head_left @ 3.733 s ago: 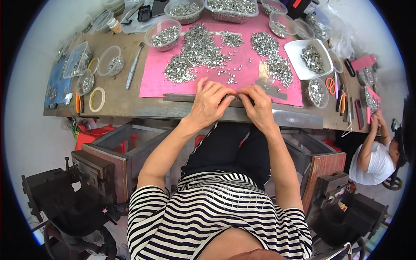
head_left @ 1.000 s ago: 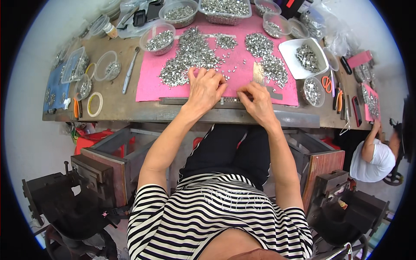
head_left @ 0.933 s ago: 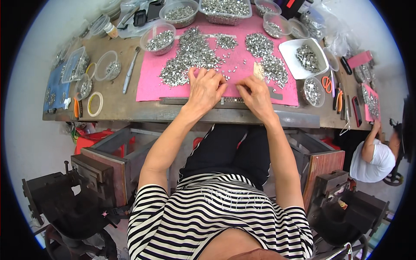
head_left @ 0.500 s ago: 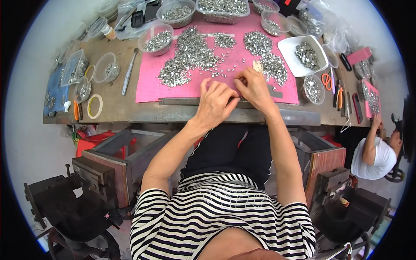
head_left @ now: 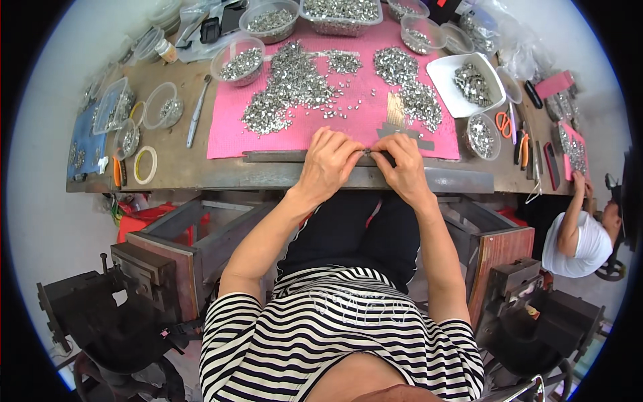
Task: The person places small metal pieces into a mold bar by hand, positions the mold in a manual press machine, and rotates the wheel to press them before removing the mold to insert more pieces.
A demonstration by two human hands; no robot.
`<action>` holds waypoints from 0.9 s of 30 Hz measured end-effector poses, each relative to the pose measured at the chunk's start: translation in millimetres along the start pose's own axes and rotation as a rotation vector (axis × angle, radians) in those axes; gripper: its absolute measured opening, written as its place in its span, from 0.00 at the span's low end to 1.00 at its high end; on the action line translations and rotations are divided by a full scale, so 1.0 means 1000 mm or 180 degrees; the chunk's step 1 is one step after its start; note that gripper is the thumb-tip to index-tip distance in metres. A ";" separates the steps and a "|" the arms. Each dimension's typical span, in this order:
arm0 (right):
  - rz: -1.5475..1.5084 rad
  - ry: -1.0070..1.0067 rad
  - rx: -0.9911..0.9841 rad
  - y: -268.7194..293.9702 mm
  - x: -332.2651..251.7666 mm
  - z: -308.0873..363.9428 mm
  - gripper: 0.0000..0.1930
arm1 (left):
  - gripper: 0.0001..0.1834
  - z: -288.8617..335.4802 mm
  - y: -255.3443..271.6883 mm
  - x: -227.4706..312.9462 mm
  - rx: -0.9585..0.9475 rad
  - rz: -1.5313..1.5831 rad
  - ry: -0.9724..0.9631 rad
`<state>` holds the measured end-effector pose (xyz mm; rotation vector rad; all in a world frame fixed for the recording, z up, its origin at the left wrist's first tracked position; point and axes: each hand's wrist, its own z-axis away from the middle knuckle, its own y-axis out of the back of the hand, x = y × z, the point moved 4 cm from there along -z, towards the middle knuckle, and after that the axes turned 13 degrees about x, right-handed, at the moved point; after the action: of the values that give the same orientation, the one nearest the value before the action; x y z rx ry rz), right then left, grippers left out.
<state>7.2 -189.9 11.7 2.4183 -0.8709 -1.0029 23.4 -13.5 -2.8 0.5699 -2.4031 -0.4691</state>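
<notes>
My left hand (head_left: 329,161) and my right hand (head_left: 403,167) meet at the near edge of the pink mat (head_left: 231,137), over a long dark metal bar (head_left: 274,157). Both are closed in a pinch, thumb tips almost touching. Between the fingertips is a small dark-silver metal piece (head_left: 368,153); its exact form is too small to make out. Just beyond my right fingers lie flat grey strips (head_left: 423,143) and a gold-coloured strip (head_left: 395,104). Loose silver metal pieces (head_left: 288,87) are heaped on the mat, with another heap (head_left: 420,104) farther right.
Clear tubs (head_left: 240,63) of metal pieces and a white tray (head_left: 439,74) ring the mat. At left are a brush-like tool (head_left: 199,110) and a tape roll (head_left: 146,165); at right, orange scissors (head_left: 504,125) and pliers (head_left: 525,151). A co-worker (head_left: 577,234) sits far right.
My right hand has come nearer and down from beside the gold strip, uncovering it and the grey strips. Its fingertips now meet the left hand's at the small metal piece.
</notes>
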 end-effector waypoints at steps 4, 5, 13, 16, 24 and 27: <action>0.0021 0.0072 0.0004 0.000 0.000 0.004 0.08 | 0.09 0.000 0.000 0.002 0.0013 0.0045 0.0009; -0.0024 -0.0007 -0.0001 0.001 0.002 0.005 0.07 | 0.09 0.000 0.001 0.004 0.0037 0.0067 -0.0035; -0.0015 -0.0186 0.0081 -0.009 0.000 0.002 0.05 | 0.10 0.000 0.001 0.003 -0.0004 0.0000 -0.0006; 0.0112 -0.0175 0.0117 -0.012 -0.002 0.003 0.05 | 0.11 0.000 0.001 0.002 -0.0029 0.0002 0.0032; 0.0253 -0.0107 0.0200 -0.014 -0.008 0.006 0.06 | 0.10 -0.001 0.003 0.003 0.0005 -0.0031 0.0069; 0.0311 -0.0039 0.0236 -0.015 -0.006 0.012 0.07 | 0.09 0.000 0.010 -0.002 0.0177 -0.0074 0.0141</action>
<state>0.6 -176.1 -1.3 2.4067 -1.0373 -0.9662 22.3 -4.6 1.1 0.6267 -2.3758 -0.3962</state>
